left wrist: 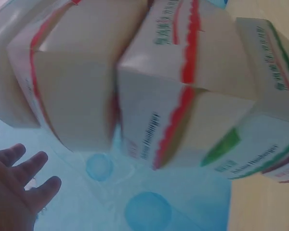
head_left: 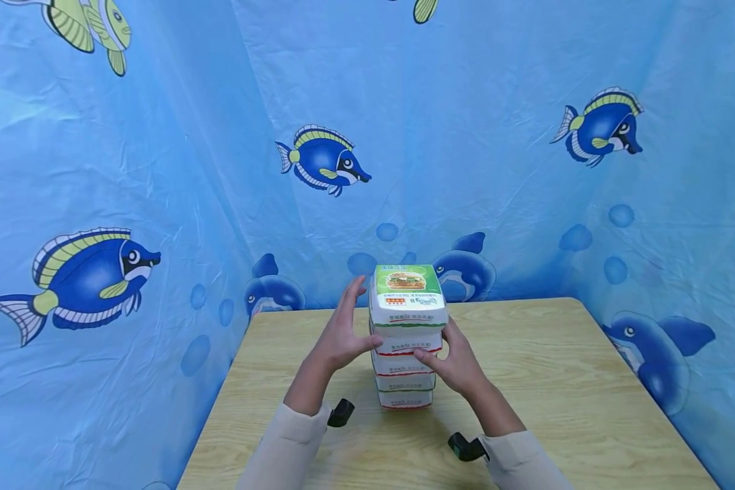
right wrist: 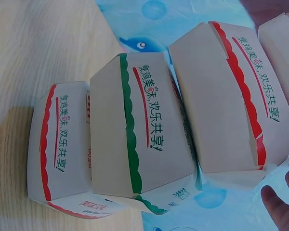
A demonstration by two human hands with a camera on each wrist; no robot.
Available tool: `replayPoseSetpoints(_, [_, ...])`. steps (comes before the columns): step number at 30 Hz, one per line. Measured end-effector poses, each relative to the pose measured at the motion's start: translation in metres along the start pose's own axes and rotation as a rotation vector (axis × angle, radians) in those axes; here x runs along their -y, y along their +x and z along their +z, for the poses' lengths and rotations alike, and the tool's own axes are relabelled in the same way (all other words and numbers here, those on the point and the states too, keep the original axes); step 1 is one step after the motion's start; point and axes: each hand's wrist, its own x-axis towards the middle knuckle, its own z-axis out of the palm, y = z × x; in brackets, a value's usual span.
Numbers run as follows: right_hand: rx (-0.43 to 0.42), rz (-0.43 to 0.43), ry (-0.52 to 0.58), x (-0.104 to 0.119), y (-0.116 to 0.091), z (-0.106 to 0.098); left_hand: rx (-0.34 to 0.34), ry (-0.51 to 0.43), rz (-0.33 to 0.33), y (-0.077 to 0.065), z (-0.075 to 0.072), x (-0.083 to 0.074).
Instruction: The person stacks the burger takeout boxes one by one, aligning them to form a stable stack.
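Note:
Several paper burger boxes (head_left: pixel 406 364) stand in one upright stack near the middle of the table. The top box (head_left: pixel 407 301) has a green lid with a burger picture, and red or green scalloped seams run round the boxes. At the stack's left side is my left hand (head_left: pixel 340 335), fingers spread and thumb by the upper boxes. My right hand (head_left: pixel 458 361) is at the right side, its thumb across the front of an upper box. Both wrist views show the fingers spread beside the box walls, not curled round them.
The stack stands on a light wooden table (head_left: pixel 539 381). Behind and beside the table hangs a blue curtain (head_left: pixel 453 156) printed with fish and dolphins. A small black device (head_left: pixel 341 413) sits at the left wrist, another black device (head_left: pixel 467 447) at the right.

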Motion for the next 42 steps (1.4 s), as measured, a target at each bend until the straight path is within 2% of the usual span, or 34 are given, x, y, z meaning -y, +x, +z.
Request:
replayPoseSetpoints(5, [-0.006,0.0,-0.005,0.001,0.0,0.001,0.09,-0.081,-0.059,-0.008,0.01,0.021])
replayPoseSetpoints(10, [-0.007,-0.005,-0.004,0.001,0.0,0.002,0.156,-0.089,-0.035,-0.006,0.019,0.036])
replayPoseSetpoints(12, [-0.006,-0.008,-0.007,0.0,0.0,0.002,0.166,-0.093,-0.011,-0.006,0.021,0.039])
replayPoseSetpoints(14, [-0.005,-0.016,-0.005,0.0,0.001,0.002,0.184,-0.107,-0.003,-0.006,0.018,0.032])
replayPoseSetpoints(19, [-0.006,-0.043,-0.002,-0.001,0.002,0.003,0.219,-0.145,-0.002,-0.004,0.021,0.036])
replayPoseSetpoints(21, [-0.006,-0.048,-0.002,-0.001,0.003,0.003,0.221,-0.15,0.006,-0.002,0.025,0.046])
replayPoseSetpoints(25, [-0.003,-0.059,0.005,-0.002,0.003,0.002,0.227,-0.154,0.026,0.0,0.026,0.047])
replayPoseSetpoints(32, [-0.007,-0.058,0.021,-0.005,0.004,0.003,0.225,-0.131,0.004,0.001,0.024,0.049])
replayPoseSetpoints(42, [-0.009,-0.045,0.021,-0.001,0.004,0.003,0.226,-0.133,0.011,0.001,0.023,0.05])
